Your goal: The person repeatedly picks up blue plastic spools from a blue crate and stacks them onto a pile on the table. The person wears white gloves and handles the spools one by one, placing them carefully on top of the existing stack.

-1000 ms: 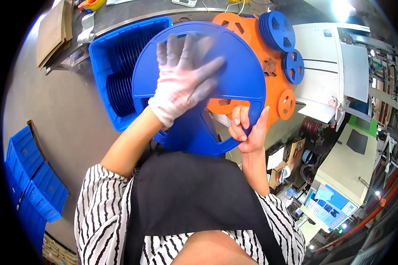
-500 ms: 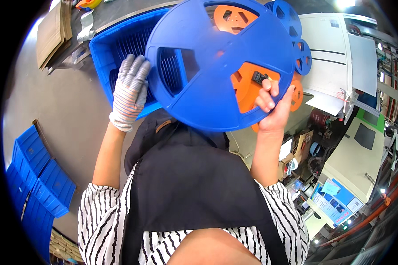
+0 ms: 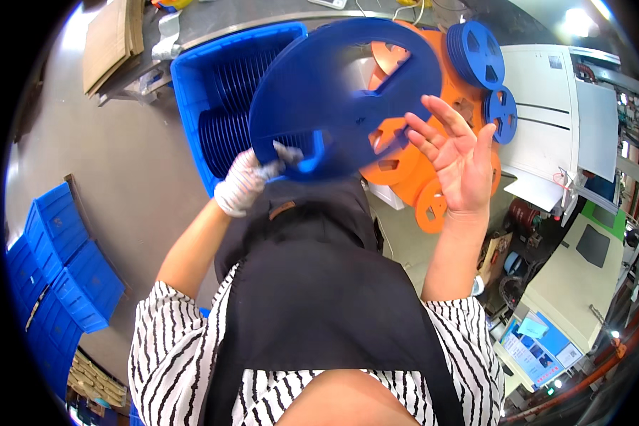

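Observation:
A large blue plastic reel point(image 3: 309, 89) with wide cutouts is tilted in front of me, slightly blurred. My left hand point(image 3: 245, 184), in a striped grey-white glove, grips its lower left rim, with fingers reaching through a cutout. Bare and with fingers spread, my right hand point(image 3: 460, 163) is at the reel's right side, palm up and holding nothing; whether its fingertips touch the rim I cannot tell. Behind the reel at left stands a blue crate point(image 3: 186, 113) with rows of blue reels point(image 3: 216, 142) on edge. Orange reels point(image 3: 397, 167) lie behind it at right.
Stacked blue reels point(image 3: 467, 57) and a smaller blue reel point(image 3: 502, 113) sit on the orange ones at the far right. Folded cardboard point(image 3: 110, 46) lies at the far left. Blue bins point(image 3: 60, 227) stand on the floor at left. A white machine cabinet point(image 3: 536, 92) is at right.
My left hand has moved from beside the reel to gripping its lower left rim. My right hand has let go and opened. The reel has tilted.

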